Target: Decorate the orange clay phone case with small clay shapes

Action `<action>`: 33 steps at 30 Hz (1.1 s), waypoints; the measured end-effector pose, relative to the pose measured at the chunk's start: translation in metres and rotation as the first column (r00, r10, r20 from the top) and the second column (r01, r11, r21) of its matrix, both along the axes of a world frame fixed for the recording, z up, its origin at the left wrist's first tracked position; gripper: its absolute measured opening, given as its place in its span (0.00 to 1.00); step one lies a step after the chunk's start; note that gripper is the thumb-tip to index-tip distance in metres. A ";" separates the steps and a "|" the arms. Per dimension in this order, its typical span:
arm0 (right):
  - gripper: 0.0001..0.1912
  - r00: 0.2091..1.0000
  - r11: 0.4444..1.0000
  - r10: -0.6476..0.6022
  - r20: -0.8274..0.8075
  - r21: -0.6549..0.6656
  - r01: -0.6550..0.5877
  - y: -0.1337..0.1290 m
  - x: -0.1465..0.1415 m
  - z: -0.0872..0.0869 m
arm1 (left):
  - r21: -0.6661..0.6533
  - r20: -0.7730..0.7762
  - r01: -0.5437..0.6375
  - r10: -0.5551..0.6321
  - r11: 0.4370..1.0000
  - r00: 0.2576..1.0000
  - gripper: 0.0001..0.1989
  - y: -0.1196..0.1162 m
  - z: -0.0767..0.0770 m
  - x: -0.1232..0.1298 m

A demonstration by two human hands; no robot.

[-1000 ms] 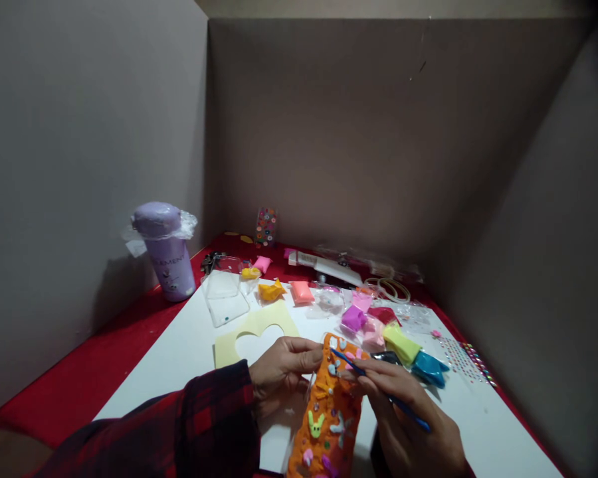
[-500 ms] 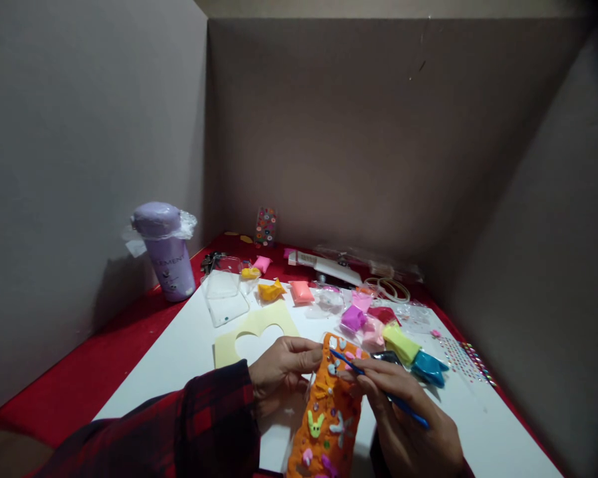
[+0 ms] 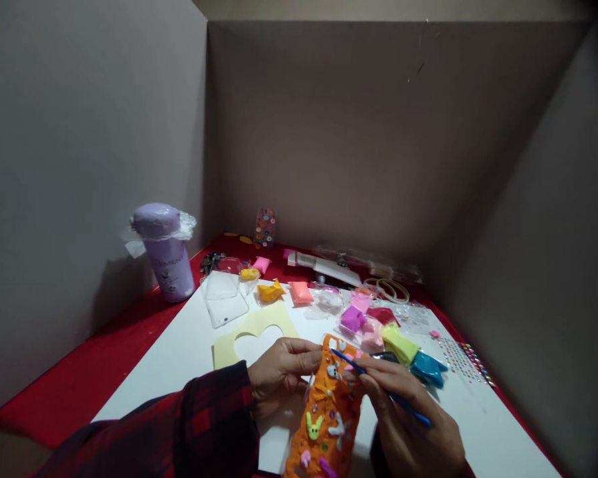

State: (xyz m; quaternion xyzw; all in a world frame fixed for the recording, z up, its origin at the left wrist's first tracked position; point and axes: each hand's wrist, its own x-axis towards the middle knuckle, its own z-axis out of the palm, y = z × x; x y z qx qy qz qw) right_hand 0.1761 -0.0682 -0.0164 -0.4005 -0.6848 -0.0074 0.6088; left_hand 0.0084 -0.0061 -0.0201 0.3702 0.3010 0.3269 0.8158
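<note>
An orange clay-covered phone case is held tilted near the bottom of the view. Small clay shapes dot it, among them a yellow-green bunny head, a grey-white figure and several beads. My left hand pinches its upper left edge between thumb and fingers. Like a pen, a thin blue modelling tool sits in my right hand, its tip at the small white and grey pieces near the case's top. Whether the tip touches the clay, I cannot tell.
Several wrapped clay packets, including a blue one and a yellow one, lie to the right on the white board. Yellow paper with a heart cut-out, a clear case, a purple tumbler and gem stickers lie around.
The phone case has turned very slightly in my left hand, and the blue tool's tip has shifted a little near its top. Both hands keep almost the same place.
</note>
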 end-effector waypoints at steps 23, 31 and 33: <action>0.10 0.996 0.999 0.028 0.080 0.031 -0.031 -0.001 -0.001 0.001 | 0.024 0.006 0.072 -0.072 0.997 0.997 0.14 0.002 -0.004 -0.001; 0.11 0.998 1.000 0.028 0.051 0.010 -0.028 0.000 0.000 0.000 | 0.019 0.002 0.039 -0.039 0.999 0.999 0.15 0.001 -0.003 0.000; 0.11 0.997 0.999 0.054 0.056 0.000 -0.054 0.000 0.001 -0.002 | 0.020 0.005 0.042 -0.042 0.999 0.999 0.15 0.002 -0.004 -0.001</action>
